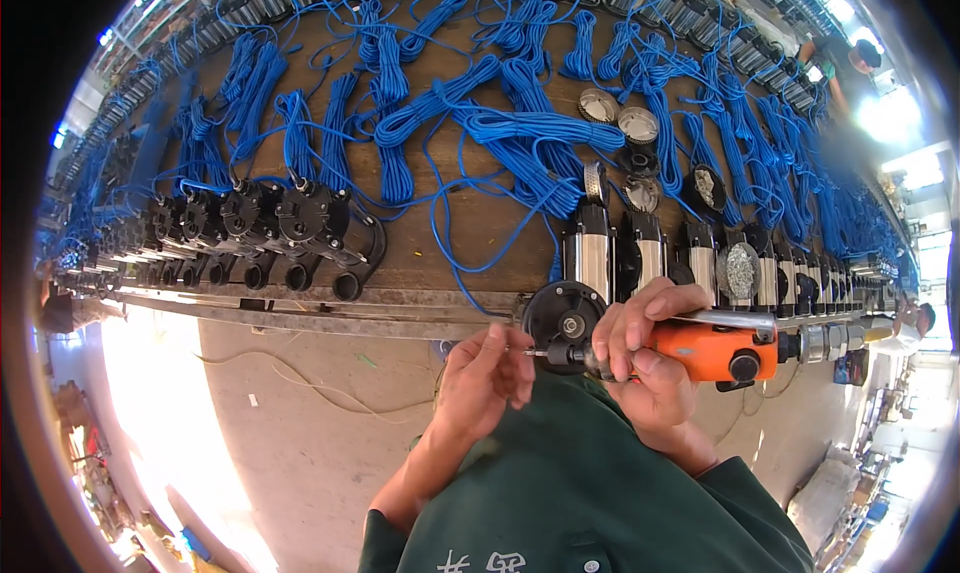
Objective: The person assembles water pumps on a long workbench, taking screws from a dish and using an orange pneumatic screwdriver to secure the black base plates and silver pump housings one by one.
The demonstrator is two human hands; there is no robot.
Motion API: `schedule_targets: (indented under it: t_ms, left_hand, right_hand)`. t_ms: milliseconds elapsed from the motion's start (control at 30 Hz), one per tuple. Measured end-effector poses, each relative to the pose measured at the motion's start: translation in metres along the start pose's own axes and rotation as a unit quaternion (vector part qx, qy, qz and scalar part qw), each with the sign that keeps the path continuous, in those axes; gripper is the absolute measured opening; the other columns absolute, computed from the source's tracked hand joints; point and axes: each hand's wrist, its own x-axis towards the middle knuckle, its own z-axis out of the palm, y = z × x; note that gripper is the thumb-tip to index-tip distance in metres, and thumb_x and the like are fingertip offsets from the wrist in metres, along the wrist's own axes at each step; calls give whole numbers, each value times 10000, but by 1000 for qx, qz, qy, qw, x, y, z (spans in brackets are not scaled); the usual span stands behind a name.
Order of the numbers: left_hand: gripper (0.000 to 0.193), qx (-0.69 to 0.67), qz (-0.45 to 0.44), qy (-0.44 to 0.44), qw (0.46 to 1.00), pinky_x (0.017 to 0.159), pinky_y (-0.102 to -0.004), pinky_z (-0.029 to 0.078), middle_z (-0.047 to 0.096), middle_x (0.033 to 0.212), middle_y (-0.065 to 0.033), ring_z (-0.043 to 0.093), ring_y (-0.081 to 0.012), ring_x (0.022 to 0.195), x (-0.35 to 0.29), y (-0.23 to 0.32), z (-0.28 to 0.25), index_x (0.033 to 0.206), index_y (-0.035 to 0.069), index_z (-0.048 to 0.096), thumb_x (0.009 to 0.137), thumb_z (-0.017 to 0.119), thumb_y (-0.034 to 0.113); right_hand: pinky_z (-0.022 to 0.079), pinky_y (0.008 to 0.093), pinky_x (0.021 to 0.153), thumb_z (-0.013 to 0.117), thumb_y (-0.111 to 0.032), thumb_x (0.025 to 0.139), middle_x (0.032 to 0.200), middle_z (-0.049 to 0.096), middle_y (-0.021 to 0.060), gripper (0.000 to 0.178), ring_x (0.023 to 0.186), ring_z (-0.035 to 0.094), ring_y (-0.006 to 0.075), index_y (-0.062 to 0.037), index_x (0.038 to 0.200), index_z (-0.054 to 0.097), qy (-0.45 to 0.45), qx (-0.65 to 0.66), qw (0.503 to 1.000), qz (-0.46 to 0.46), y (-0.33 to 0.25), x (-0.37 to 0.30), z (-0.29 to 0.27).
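Note:
My right hand (645, 348) is wrapped around an orange air screwdriver (715, 353), held level with its bit (538, 353) pointing left. Close to the bit's tip, my left hand (478, 381) is closed in a pinch; whatever small piece it may hold is too small to make out. Just beyond the bit sits the round black end of a pump (545, 308), with a silver motor body (588, 258) behind it at the bench's near edge. My right fingers partly hide this pump.
Coiled blue cables (540, 128) cover the wooden bench (490, 228). Finished-looking black pumps (310, 223) line the near edge at left, silver motors (700, 253) at right. Round metal parts (638, 125) lie among the coils. A hose (330, 398) trails over the floor. Another person (850, 63) is far right.

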Motion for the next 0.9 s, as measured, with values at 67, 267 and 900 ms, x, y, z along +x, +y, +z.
schedule_targets:
  t_ms: [67,267,900]
  left_hand:
    - [352,15,-10,23,1000,592,-272,475,630,935,-109,639,-208,737,4,0,2,1146,-48,567,1037,402,244]
    - [304,53,28,127,990,600,-306,481,615,907,-80,626,-210,734,6,7,38,1194,-37,555,1012,459,186]
    - [255,34,-9,123,992,574,-302,525,658,859,-139,684,-261,767,20,15,45,1103,-16,552,1013,441,195]
  right_hand:
    - [505,305,592,555,22,777,845,536,104,289,580,539,155,-21,1046,458,-10,-13,1000,-3,4,2,-1]
    - [499,315,590,526,63,747,855,542,127,313,583,539,158,1,1050,479,12,19,1000,-14,12,4,-6]
    - [499,310,614,562,12,791,860,535,117,295,592,534,148,-8,1068,462,3,-1,999,-41,13,12,-10]
